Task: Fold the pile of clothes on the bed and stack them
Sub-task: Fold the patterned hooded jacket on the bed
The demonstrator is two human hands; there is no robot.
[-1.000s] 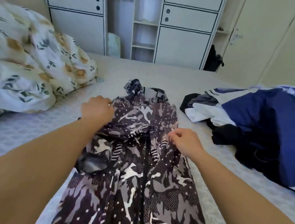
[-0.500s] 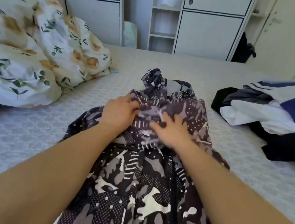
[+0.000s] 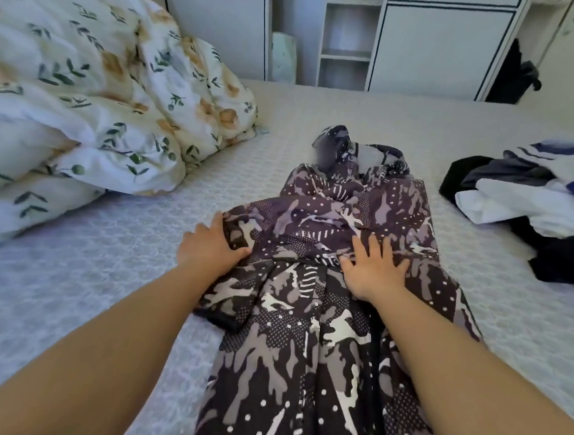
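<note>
Both hands have moved apart since half a second ago: left hand (image 3: 211,245) now at the patterned dress's (image 3: 332,324) left edge, fingers over a folded-in flap, grip unclear; right hand (image 3: 374,269) flat and spread, pressing the waist. Dress lies lengthwise mid-bed (image 3: 135,291), bodice tucked inward. Looks like first fold smoothed; unfolded pile of clothes (image 3: 533,209) waits at right.
</note>
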